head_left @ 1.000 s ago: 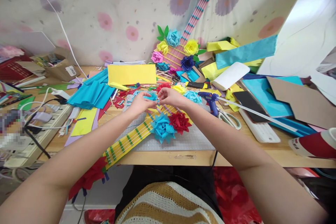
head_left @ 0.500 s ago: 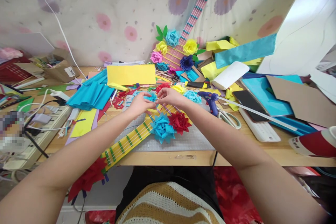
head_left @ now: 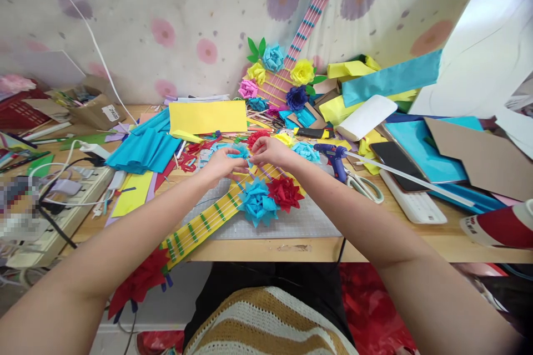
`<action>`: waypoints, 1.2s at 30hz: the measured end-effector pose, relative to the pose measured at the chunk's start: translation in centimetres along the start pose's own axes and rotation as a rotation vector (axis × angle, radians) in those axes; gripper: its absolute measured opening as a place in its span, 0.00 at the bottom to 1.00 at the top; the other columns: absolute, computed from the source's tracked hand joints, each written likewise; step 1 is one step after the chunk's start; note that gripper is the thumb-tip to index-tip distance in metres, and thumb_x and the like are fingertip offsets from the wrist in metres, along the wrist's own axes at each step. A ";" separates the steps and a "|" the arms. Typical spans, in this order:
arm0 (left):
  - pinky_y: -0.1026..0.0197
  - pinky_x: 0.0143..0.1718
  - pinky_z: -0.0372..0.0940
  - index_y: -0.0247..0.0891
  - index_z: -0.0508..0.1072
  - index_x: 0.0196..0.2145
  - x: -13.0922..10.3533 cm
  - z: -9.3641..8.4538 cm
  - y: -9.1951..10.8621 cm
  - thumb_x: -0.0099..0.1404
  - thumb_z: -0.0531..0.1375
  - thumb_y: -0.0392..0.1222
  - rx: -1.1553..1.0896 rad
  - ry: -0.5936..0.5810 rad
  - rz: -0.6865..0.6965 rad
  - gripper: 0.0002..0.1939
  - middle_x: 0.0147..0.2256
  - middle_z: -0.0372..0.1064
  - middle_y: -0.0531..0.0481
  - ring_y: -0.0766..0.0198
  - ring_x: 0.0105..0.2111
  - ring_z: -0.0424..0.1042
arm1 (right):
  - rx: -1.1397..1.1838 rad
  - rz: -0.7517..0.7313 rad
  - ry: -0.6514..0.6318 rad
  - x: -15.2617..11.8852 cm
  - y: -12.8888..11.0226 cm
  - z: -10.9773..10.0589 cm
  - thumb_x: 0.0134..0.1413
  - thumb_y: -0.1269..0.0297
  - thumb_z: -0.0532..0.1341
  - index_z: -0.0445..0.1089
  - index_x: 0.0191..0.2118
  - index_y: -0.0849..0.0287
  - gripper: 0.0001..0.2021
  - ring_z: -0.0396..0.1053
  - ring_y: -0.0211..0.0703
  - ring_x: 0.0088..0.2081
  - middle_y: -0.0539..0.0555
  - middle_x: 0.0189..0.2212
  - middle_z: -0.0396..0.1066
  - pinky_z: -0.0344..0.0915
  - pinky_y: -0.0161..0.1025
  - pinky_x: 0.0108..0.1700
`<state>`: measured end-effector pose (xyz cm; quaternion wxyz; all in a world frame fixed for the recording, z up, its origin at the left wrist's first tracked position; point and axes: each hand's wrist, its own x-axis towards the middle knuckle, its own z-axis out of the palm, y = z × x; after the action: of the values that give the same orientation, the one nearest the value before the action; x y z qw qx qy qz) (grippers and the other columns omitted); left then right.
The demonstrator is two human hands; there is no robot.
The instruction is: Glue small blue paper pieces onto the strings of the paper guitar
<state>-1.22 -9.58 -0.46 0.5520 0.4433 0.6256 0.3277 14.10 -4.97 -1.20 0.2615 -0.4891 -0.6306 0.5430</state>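
Note:
A yellow craft guitar (head_left: 216, 212) with green frets and white strings lies slantwise across the table edge. Over its body my left hand (head_left: 225, 166) has its fingers closed at a small blue paper flower (head_left: 240, 151), partly hidden behind them. Meeting it from the other side, my right hand (head_left: 270, 152) has its fingertips pinched together; what is between them is too small to make out. Nearer me on the guitar sit a larger blue paper flower (head_left: 258, 202) and a dark red one (head_left: 285, 194). A red paper flower (head_left: 139, 284) covers the guitar's head end.
Right of my hands lie a purple glue gun (head_left: 333, 158), scissors (head_left: 365, 187) and a phone (head_left: 398, 166). A paper cup (head_left: 499, 224) stands at the right edge. Blue crepe paper (head_left: 144, 150) and a power strip (head_left: 62, 222) are leftward. A pink craft guitar (head_left: 302, 39) leans behind.
My hands stay together over the guitar body, with only a slight shift of the fingers. The left fingers look a little more spread. The view has moved very slightly.

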 end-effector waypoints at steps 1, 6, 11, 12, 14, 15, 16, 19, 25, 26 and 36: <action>0.63 0.23 0.68 0.35 0.60 0.43 0.1 0.0 0.0 0.49 0.64 0.36 -0.009 0.006 -0.005 0.24 0.30 0.73 0.45 0.56 0.33 0.76 | 0.000 -0.001 -0.004 0.0 0.0 0.0 0.40 0.79 0.65 0.60 0.26 0.60 0.13 0.68 0.35 0.20 0.46 0.16 0.66 0.68 0.33 0.24; 0.63 0.24 0.68 0.36 0.60 0.42 0.1 0.2 0.1 0.49 0.64 0.35 0.008 0.067 0.019 0.24 0.29 0.73 0.47 0.57 0.32 0.76 | -0.038 -0.013 -0.015 -0.1 -0.1 -0.1 0.37 0.80 0.66 0.61 0.25 0.61 0.13 0.67 0.35 0.20 0.46 0.16 0.67 0.68 0.33 0.24; 0.63 0.24 0.67 0.36 0.59 0.42 -0.2 0.3 0.3 0.48 0.61 0.31 0.059 0.067 0.033 0.23 0.27 0.71 0.49 0.57 0.33 0.75 | -0.064 -0.035 -0.030 -0.2 -0.1 -0.2 0.36 0.80 0.67 0.61 0.25 0.61 0.14 0.67 0.35 0.20 0.46 0.16 0.67 0.67 0.32 0.23; 0.64 0.24 0.67 0.36 0.59 0.42 -0.3 0.3 0.3 0.48 0.61 0.30 0.069 0.073 0.037 0.23 0.27 0.71 0.49 0.57 0.32 0.75 | -0.072 -0.038 -0.028 -0.2 -0.1 -0.2 0.36 0.79 0.67 0.61 0.25 0.61 0.14 0.67 0.35 0.20 0.47 0.17 0.67 0.67 0.32 0.23; 0.63 0.23 0.67 0.37 0.58 0.43 -0.1 0.3 0.2 0.48 0.61 0.30 0.090 0.081 0.048 0.24 0.27 0.70 0.50 0.57 0.32 0.75 | -0.089 -0.038 -0.018 -0.3 -0.2 -0.2 0.36 0.80 0.67 0.62 0.25 0.61 0.13 0.67 0.34 0.20 0.47 0.18 0.68 0.66 0.32 0.23; 0.63 0.23 0.67 0.37 0.58 0.43 0.0 0.3 0.0 0.48 0.60 0.30 0.099 0.084 0.056 0.24 0.26 0.69 0.51 0.58 0.31 0.75 | -0.098 -0.032 -0.007 -0.3 -0.3 -0.2 0.36 0.80 0.66 0.62 0.25 0.61 0.13 0.66 0.33 0.20 0.47 0.18 0.68 0.66 0.32 0.23; 0.64 0.22 0.66 0.37 0.58 0.43 0.2 0.3 -0.2 0.48 0.60 0.31 0.110 0.084 0.068 0.24 0.26 0.69 0.51 0.58 0.31 0.75 | -0.107 -0.025 0.004 -0.4 -0.4 -0.3 0.36 0.80 0.66 0.62 0.25 0.61 0.12 0.66 0.33 0.20 0.47 0.18 0.68 0.66 0.31 0.22; 0.64 0.22 0.65 0.38 0.58 0.43 0.8 0.3 -0.9 0.48 0.61 0.32 0.213 0.091 0.127 0.24 0.27 0.70 0.52 0.59 0.29 0.74 | -0.119 -0.018 0.045 -0.6 -1.0 -0.9 0.36 0.81 0.66 0.62 0.24 0.62 0.12 0.66 0.33 0.20 0.47 0.18 0.68 0.65 0.30 0.21; 0.60 0.32 0.63 0.40 0.63 0.46 0.6 0.9 -1.0 0.52 0.60 0.38 0.711 0.230 0.339 0.22 0.31 0.74 0.51 0.58 0.32 0.73 | -0.108 -0.035 0.093 -1.0 -1.2 -2.2 0.36 0.79 0.67 0.62 0.24 0.62 0.13 0.66 0.33 0.21 0.49 0.18 0.68 0.65 0.29 0.22; 0.60 0.34 0.63 0.40 0.63 0.47 0.4 1.0 -0.8 0.53 0.59 0.39 0.769 0.238 0.359 0.22 0.32 0.74 0.50 0.57 0.34 0.73 | -0.112 -0.037 0.091 -1.1 -1.1 -2.2 0.36 0.79 0.67 0.62 0.24 0.62 0.12 0.66 0.33 0.21 0.49 0.18 0.68 0.65 0.29 0.22; 0.60 0.37 0.61 0.44 0.64 0.48 -0.9 0.5 0.4 0.55 0.59 0.38 0.878 0.241 0.424 0.21 0.38 0.74 0.52 0.57 0.40 0.72 | -0.034 -0.030 0.070 -1.3 -0.5 -2.0 0.40 0.75 0.66 0.63 0.24 0.62 0.09 0.65 0.32 0.22 0.48 0.18 0.66 0.64 0.28 0.21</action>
<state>-0.68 -10.27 0.19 0.1583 0.7101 0.6600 0.1876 16.14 -5.29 0.13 0.2833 -0.5025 -0.6374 0.5109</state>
